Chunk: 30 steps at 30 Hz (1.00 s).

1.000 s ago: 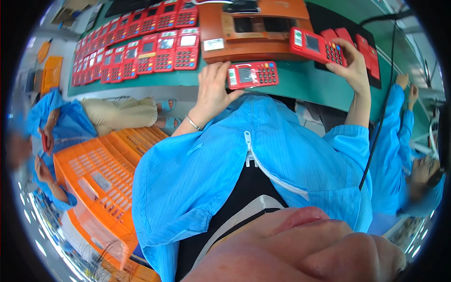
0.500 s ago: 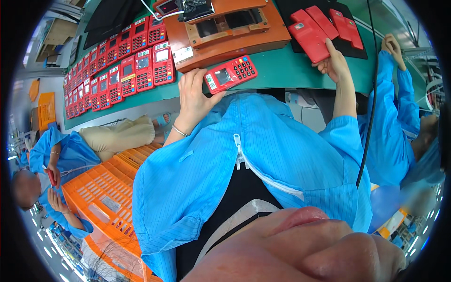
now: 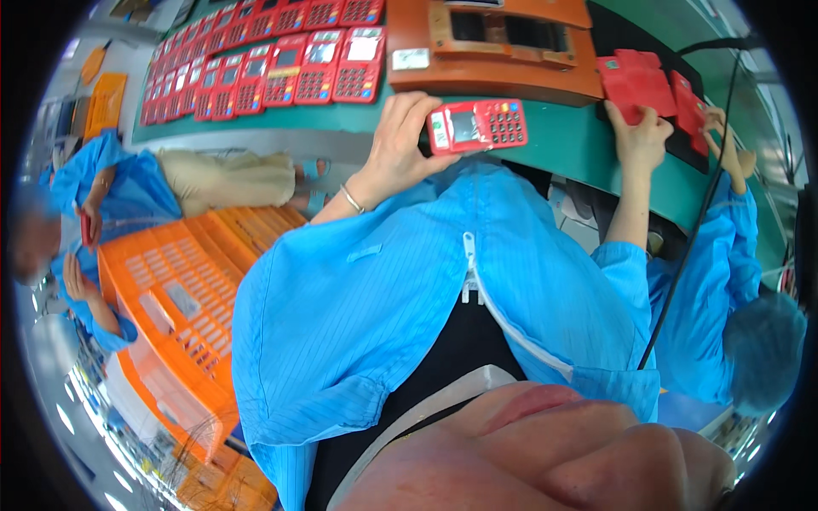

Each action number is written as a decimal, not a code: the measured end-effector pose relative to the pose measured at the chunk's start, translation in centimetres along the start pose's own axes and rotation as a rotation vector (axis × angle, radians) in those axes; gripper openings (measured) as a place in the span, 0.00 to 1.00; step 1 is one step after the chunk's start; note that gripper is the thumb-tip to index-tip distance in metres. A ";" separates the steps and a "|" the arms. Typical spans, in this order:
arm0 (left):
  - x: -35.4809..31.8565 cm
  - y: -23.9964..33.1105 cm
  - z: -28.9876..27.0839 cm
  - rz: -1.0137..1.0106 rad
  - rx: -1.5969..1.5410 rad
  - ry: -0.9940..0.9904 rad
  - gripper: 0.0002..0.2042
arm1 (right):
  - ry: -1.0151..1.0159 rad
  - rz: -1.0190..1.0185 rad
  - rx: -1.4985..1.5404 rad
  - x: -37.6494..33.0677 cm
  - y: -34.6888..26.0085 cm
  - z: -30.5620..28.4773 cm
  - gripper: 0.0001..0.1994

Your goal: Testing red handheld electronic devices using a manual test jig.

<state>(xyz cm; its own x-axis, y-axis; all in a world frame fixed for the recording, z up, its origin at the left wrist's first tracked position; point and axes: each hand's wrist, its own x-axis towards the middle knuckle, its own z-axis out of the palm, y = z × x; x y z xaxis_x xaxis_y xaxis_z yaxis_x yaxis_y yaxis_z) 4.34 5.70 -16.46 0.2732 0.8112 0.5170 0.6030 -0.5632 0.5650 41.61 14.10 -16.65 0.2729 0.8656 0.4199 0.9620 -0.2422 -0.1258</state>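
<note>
My left hand [image 3: 397, 143] grips the left end of a red card payment terminal [image 3: 503, 128]. Its screen and black keys face up, and it is held just past the table's near edge. On the right, my right hand [image 3: 641, 143] has its thumb and fingers around the near end of another red payment terminal [image 3: 637, 89], which lies back side up among others on a black mat [image 3: 609, 30]. Part of that terminal is hidden by my fingers.
Rows of red terminals [image 3: 319, 68] cover the table's left side. An orange-brown test fixture [image 3: 503, 72] stands mid-table. A black cable [image 3: 711, 183] crosses at right, where a co-worker's hand [image 3: 724, 140] is beside the mat. Orange crates [image 3: 170, 289] stand left, near another person [image 3: 128, 187].
The view has shifted, so the table sits higher and further right. My right hand has brought its terminal down among those on the mat. My left hand keeps its terminal. The right co-worker's hand has reached toward the mat.
</note>
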 end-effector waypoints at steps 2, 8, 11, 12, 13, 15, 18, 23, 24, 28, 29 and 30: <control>0.2 0.4 -1.1 0.034 0.018 0.063 0.36 | 0.062 -0.041 0.045 -0.1 -0.9 -1.7 0.35; 1.0 1.1 -3.2 0.021 -0.104 0.047 0.36 | -0.430 -0.750 0.948 -4.5 -9.8 -9.5 0.37; 1.8 1.5 -3.9 -0.020 -0.224 -0.032 0.33 | -0.411 -0.847 0.982 -4.7 -10.8 -8.4 0.32; 2.0 1.4 -4.3 -0.058 -0.286 -0.087 0.32 | -0.398 -0.850 0.989 -4.7 -10.8 -8.2 0.30; 2.0 1.4 -4.6 -0.057 -0.269 -0.120 0.29 | -0.403 -0.826 1.012 -4.8 -11.0 -8.2 0.27; 2.0 1.3 -4.5 -0.018 -0.230 -0.071 0.29 | -0.500 -0.751 1.056 -5.0 -11.1 -7.9 0.27; 2.0 1.5 -4.6 0.018 -0.247 -0.016 0.29 | -0.548 -0.705 1.062 -5.2 -11.4 -8.3 0.24; 3.1 1.5 -5.8 -0.287 -0.715 -0.187 0.34 | -0.327 -0.875 1.052 -4.6 -11.6 -8.0 0.25; 3.4 1.4 -6.0 -0.215 -0.659 -0.215 0.34 | -0.325 -0.887 1.044 -4.3 -11.6 -7.9 0.25; 4.1 1.4 -6.9 -0.088 -0.506 -0.138 0.32 | -0.281 -0.861 1.100 -3.7 -11.4 -7.6 0.24; 4.0 1.2 -6.9 -0.109 -0.636 -0.160 0.32 | -0.278 -0.859 1.099 -3.6 -11.5 -7.6 0.24; 4.1 1.4 -6.9 -0.110 -0.638 -0.163 0.32 | -0.231 -0.891 1.076 -3.6 -11.4 -7.7 0.24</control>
<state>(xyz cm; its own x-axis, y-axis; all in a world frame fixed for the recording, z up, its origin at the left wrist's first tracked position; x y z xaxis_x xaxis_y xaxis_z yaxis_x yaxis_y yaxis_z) 1.14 7.14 -9.13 0.3754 0.8546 0.3588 0.0857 -0.4174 0.9047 29.67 10.37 -9.77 -0.5221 0.6253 0.5800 0.3048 0.7719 -0.5578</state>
